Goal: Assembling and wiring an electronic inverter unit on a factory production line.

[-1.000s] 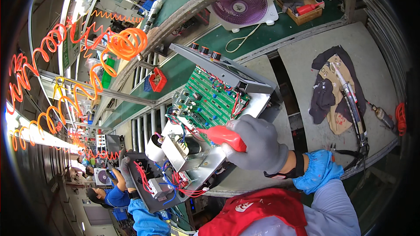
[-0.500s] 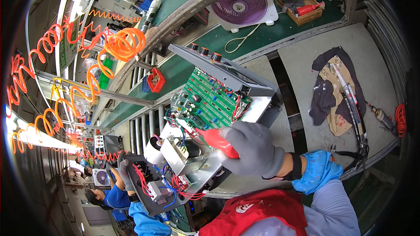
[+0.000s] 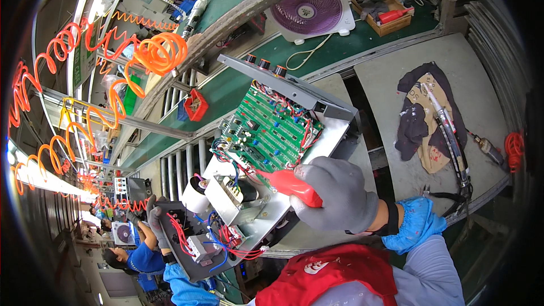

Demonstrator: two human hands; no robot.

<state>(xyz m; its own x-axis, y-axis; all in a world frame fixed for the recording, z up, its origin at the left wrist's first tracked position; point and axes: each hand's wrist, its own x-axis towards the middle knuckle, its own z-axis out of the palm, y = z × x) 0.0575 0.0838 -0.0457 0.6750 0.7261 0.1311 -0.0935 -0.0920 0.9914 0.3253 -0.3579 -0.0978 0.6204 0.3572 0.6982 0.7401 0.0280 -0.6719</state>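
Observation:
My right hand (image 3: 340,195), in a grey glove, is wrapped round a red squeeze bottle (image 3: 294,186). The bottle's narrow tip points left, over the wiring at the near edge of a green circuit board (image 3: 277,130). This board sits in an uncased electrical unit with a grey knobbed panel (image 3: 283,82) at its far side. Close to the tip are a metal bracket (image 3: 224,201) and a white cylinder (image 3: 195,197). At the unit's dark end panel (image 3: 195,272), my gloved left hand (image 3: 157,224) grips the edge, its fingers partly hidden.
A purple-bladed fan (image 3: 309,11) and a cardboard box (image 3: 379,8) with another red bottle stand beyond. Dark cloth (image 3: 413,127) and an air tool (image 3: 490,150) lie on the right-hand plate. Orange coiled hoses (image 3: 161,54) hang at left. A person in blue (image 3: 144,258) works farther off.
My right hand and the red bottle have shifted slightly right and nearer to me. My left hand stays at the panel edge. The whole view has moved a little.

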